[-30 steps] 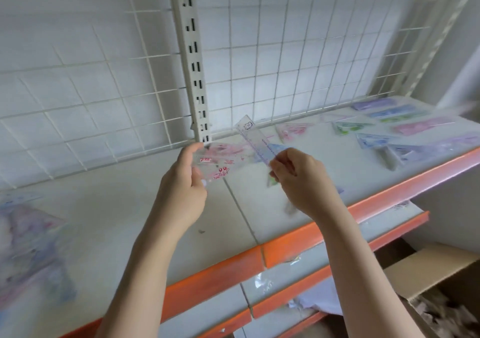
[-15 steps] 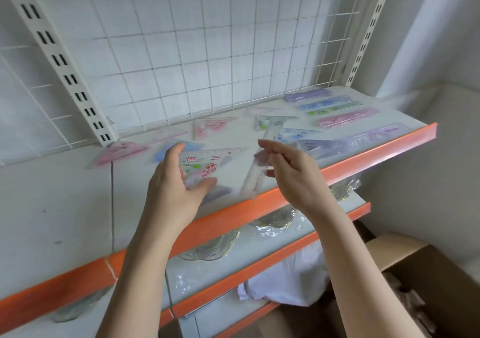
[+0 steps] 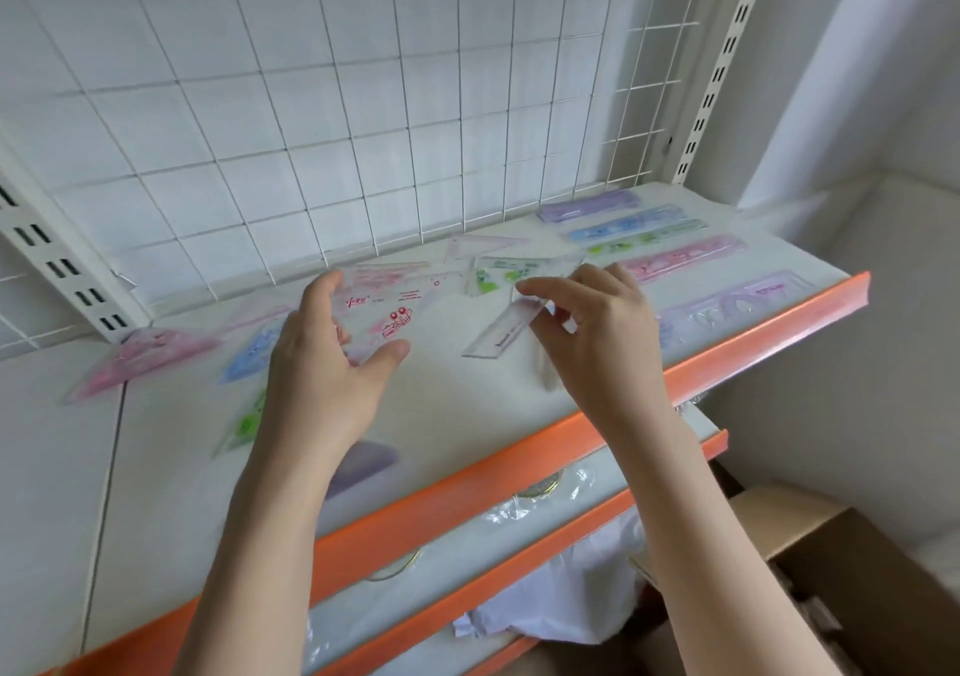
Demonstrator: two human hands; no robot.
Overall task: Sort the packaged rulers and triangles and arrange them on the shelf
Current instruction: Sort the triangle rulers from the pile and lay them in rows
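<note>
The left hand point(image 3: 324, 363) is gripping a clear packaged triangle with red print point(image 3: 387, 306), thumb under its near corner and fingers curled over the far edge, holding it above the shelf point(image 3: 467, 415). At about three o'clock from it, the right hand point(image 3: 597, 343) is pinching a clear packaged ruler point(image 3: 501, 335) at its upper end between thumb and fingertips. The ruler's long axis is running from seven o'clock up to one o'clock, its free end pointing down toward the left hand. Beyond, at roughly one o'clock from the right hand and well apart, a row of coloured rulers point(image 3: 644, 236) is lying along the back of the shelf, so the right hand is the nearer one for placing the ruler there, after swinging it parallel to that row. Pink, blue and green triangles point(image 3: 140, 358) are lying at nine o'clock of the left hand.
</note>
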